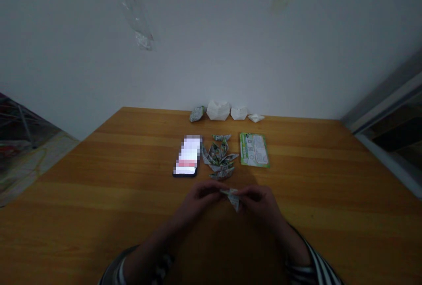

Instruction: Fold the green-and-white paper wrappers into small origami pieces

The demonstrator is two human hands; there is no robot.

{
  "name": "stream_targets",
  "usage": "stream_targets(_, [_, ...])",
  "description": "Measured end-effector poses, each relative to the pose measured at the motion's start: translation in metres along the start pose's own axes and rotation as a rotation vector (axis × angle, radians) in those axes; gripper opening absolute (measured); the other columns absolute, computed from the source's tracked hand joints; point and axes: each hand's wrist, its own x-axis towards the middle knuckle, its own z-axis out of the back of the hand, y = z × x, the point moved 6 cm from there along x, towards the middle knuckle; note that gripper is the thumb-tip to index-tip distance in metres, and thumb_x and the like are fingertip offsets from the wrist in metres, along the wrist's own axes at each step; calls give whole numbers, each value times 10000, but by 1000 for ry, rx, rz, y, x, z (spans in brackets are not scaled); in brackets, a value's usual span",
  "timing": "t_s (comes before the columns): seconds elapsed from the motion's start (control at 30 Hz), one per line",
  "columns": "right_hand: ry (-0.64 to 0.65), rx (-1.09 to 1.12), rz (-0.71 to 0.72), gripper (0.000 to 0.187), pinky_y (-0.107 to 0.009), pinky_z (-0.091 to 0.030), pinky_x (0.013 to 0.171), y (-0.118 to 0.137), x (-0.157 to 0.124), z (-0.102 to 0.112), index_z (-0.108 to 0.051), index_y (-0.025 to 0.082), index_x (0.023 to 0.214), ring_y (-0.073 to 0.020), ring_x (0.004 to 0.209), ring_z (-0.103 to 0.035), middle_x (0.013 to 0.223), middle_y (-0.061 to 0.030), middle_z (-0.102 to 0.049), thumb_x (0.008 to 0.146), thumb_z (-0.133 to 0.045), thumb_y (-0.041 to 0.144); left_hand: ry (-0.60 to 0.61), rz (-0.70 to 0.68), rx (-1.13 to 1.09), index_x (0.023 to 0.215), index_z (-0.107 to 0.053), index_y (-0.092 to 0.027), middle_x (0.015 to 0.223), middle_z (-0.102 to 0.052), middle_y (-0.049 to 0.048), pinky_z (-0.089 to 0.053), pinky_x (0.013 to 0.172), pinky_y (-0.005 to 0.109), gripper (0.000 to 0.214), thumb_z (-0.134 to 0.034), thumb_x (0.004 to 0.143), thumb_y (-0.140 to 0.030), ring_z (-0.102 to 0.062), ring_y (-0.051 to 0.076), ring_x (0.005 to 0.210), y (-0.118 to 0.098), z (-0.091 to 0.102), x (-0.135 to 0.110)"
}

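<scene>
A small folded piece of printed paper [234,200] is held between my two hands above the near part of the table. My left hand [205,193] pinches its left corner between thumb and fingers. On the other side, my right hand [260,199] grips the paper's right edge. One pointed end hangs down towards me. Just beyond my hands lies a cluster of folded paper pieces [218,156], printed in green and grey, with pointed, boat-like shapes.
A phone [187,155] with a lit, blurred screen lies left of the cluster. Right of it is a green-and-white printed packet or card [254,149]. Along the wall stand white folded paper shapes [218,111] and a printed one [197,114]. The wooden table [99,179] meets the wall.
</scene>
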Motion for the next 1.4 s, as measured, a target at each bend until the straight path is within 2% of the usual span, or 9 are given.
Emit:
stream_targets(0.1, [60, -198, 129, 143, -217, -488, 466, 8, -1, -1, -767, 207, 785, -128, 450, -616, 521, 5, -686, 774, -626, 231, -17, 63, 4, 1074, -685, -199, 954, -733, 59, -520, 736, 301, 310, -559, 839, -359, -677, 211, 826, 1, 3, 0])
stream_targets(0.3, [213, -372, 344, 240, -239, -495, 566, 22, -7, -14, -760, 252, 841, -138, 551, -638, 644, -4, -713, 850, -527, 197, 38, 87, 368, 634, -752, -140, 552, -705, 28, -434, 513, 219, 365, -601, 788, -434, -599, 159, 500, 10, -3, 4])
stream_targets(0.57, [128, 48, 21, 303, -241, -498, 489, 3, -2, -19, -637, 203, 1064, -142, 494, -617, 623, 12, -671, 840, -560, 393, -253, -169, 597, 573, -669, -167, 493, -586, -12, -323, 464, 209, 319, -579, 813, -357, -483, 133, 477, -5, 1, -1])
stream_targets(0.8, [-36, -66, -84, 308, -172, -375, 373, -6, -2, -19, -632, 138, 572, -82, 369, -495, 437, 42, -564, 728, -692, 397, -195, -188, 607, 579, -613, -177, 487, -525, -32, -314, 476, 211, 316, -555, 839, -347, -461, 120, 478, 0, -10, -4])
stream_targets(0.9, [-70, 50, -140, 301, -165, -330, 324, -10, -2, -16, -656, 139, 634, -69, 316, -449, 425, 54, -556, 712, -699, 427, -174, -137, 424, 927, -630, -198, 566, -578, -39, -364, 480, 199, 199, -505, 874, -343, -509, 126, 497, 7, -11, -3])
stream_targets(1.0, [-39, 219, -223, 337, -148, -267, 304, -15, 1, -14, -696, 167, 923, -44, 296, -391, 518, 44, -624, 700, -714, 419, -86, -231, 392, 1179, -552, -238, 874, -671, 28, -475, 665, 249, 386, -625, 803, -279, -619, 171, 741, 2, -14, -1])
stream_targets(1.1, [77, 346, -274, 398, -133, -247, 323, -17, 4, -18, -682, 174, 1018, -31, 332, -389, 611, 19, -655, 701, -718, 411, -26, -350, 519, 957, -702, -221, 988, -656, 74, -471, 801, 304, 216, -693, 741, -232, -610, 223, 911, -8, -16, -1])
stream_targets(1.2, [137, 394, -271, 446, -139, -244, 326, -16, 2, -24, -687, 132, 986, -47, 335, -391, 513, 24, -592, 756, -633, 510, -70, -362, 546, 842, -745, -218, 851, -696, 69, -478, 759, 296, 152, -596, 825, -243, -633, 214, 821, -14, -13, -2])
stream_targets(1.4, [36, 144, -73, 420, -164, -305, 380, -4, 2, -19, -675, 146, 832, -66, 388, -401, 486, 57, -502, 752, -616, 554, -138, -300, 530, 678, -731, -203, 689, -667, 37, -459, 643, 247, 276, -554, 849, -327, -601, 189, 682, -13, -13, -4])
